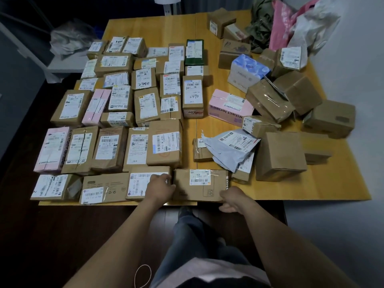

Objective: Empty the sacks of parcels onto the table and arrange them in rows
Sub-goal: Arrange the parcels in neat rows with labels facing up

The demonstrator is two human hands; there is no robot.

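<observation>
A flat brown parcel point(199, 185) with a white label lies at the near edge of the yellow table point(324, 183). My left hand point(159, 188) grips its left end and my right hand point(232, 198) holds its near right corner. To the left, many labelled parcels point(133, 104) lie in tidy rows, and the flat parcel sits at the right end of the nearest row. Loose boxes point(280, 154) and a grey mailer bag point(230, 148) lie unsorted on the right half. Crumpled pink and white sacks point(295, 23) sit at the far right corner.
A blue and white box point(247, 69) and a pink box point(228, 107) lie among the loose ones. Dark floor and my legs point(195, 235) are below the table edge. A grey shelf with a plastic bag point(68, 38) stands at far left.
</observation>
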